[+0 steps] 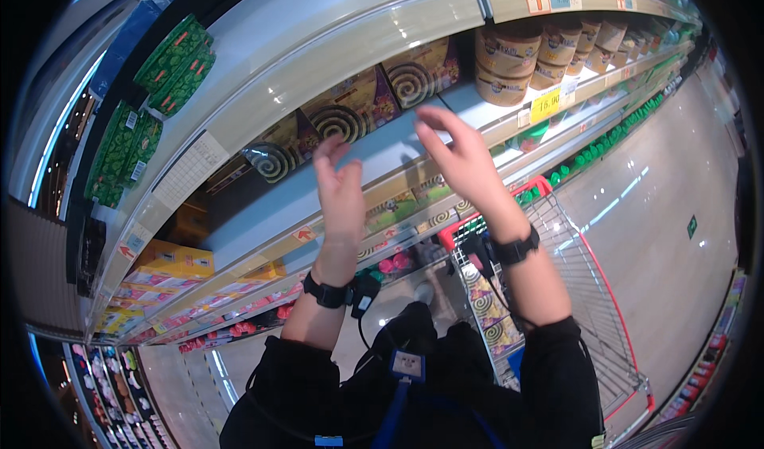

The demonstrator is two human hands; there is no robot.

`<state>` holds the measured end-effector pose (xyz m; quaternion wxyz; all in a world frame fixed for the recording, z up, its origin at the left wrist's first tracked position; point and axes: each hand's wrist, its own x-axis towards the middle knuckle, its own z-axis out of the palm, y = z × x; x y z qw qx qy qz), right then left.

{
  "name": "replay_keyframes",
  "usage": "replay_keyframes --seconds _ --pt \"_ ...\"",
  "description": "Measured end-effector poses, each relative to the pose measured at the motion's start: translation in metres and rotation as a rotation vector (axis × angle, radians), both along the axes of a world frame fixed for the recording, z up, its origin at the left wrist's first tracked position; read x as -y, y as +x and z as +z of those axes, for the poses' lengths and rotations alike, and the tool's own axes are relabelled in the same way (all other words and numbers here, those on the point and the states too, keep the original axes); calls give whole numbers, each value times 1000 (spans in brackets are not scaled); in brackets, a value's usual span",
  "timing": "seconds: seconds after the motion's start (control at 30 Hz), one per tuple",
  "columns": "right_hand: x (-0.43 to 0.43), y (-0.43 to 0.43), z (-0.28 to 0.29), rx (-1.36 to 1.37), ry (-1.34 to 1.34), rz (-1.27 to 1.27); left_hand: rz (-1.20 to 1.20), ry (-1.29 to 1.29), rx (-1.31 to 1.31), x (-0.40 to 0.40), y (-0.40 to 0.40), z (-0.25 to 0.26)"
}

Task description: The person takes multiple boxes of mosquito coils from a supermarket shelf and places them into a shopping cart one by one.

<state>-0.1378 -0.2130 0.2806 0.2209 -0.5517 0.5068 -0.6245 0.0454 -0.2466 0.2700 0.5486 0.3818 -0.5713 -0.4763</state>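
On a shop shelf (388,150) stand several boxes printed with coils, apparently mosquito coils. My left hand (341,189) is raised over the shelf's front, its fingers apart, in front of the middle coil box (337,111) in this view; whether they touch cannot be told. Farther right, my right hand (456,153) is also over the shelf with thumb and fingers apart and nothing between them, below the right coil box (415,76). Another coil box (274,150) leans at the left. Both wrists wear black bands with small cabled devices.
A wire shopping cart (597,306) with red trim holds more coil boxes (492,323) beside my legs. Stacked tan tubs (507,61) stand right of the coil boxes. Yellow boxes (173,261) are at the shelf's left end, and green packs (179,61) lie on the upper shelf.
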Motion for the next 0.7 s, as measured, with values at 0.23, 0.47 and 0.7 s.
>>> replay_keyframes --seconds 0.23,0.47,0.7 --pt "98 40 1 -293 -2 -200 45 24 -97 54 29 10" --pt "95 49 7 -317 -122 -349 138 -40 -184 60 27 -2" --pt "-27 33 28 1 19 -224 236 -373 286 -23 18 35"
